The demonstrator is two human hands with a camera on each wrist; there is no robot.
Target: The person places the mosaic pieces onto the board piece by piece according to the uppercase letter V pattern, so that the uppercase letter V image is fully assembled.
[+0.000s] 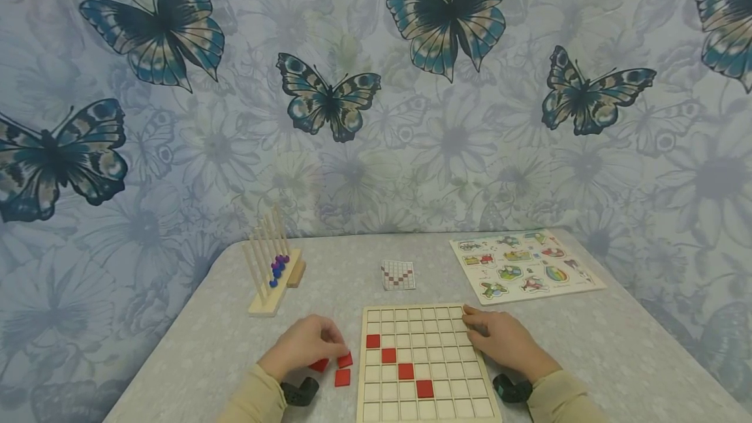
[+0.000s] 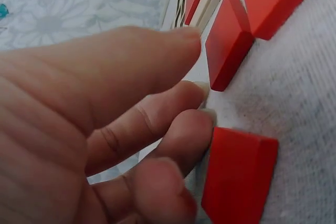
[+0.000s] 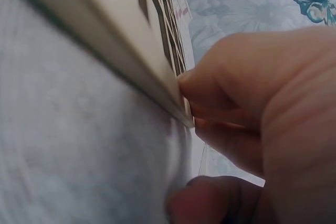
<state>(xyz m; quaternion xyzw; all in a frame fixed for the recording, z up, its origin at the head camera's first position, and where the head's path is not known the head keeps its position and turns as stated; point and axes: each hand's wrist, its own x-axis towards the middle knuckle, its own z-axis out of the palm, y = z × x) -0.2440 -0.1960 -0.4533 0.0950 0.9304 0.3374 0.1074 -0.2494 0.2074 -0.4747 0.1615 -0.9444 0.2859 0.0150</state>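
My left hand (image 1: 311, 343) hovers low over loose red square tiles, thumb and forefinger slightly apart. In the left wrist view its fingertips are right at the edge of one red tile (image 2: 229, 43), with a second tile (image 2: 239, 177) beside the lower fingers and a third (image 2: 278, 1) further off. A wooden grid board (image 1: 448, 380) lies flat to the right, with several red tiles (image 1: 405, 371) stepping diagonally down from its left side. My right hand (image 1: 505, 338) holds the board's far right corner, its thumb (image 3: 202, 80) on the rim and fingers against the edge.
Behind the board lies a small pattern card (image 1: 398, 275) with a grid. At the back left stands a wooden peg rack (image 1: 267, 305) with blue and purple beads, a wooden block (image 1: 296, 274) beside it. A picture puzzle board (image 1: 523, 269) lies at the back right.
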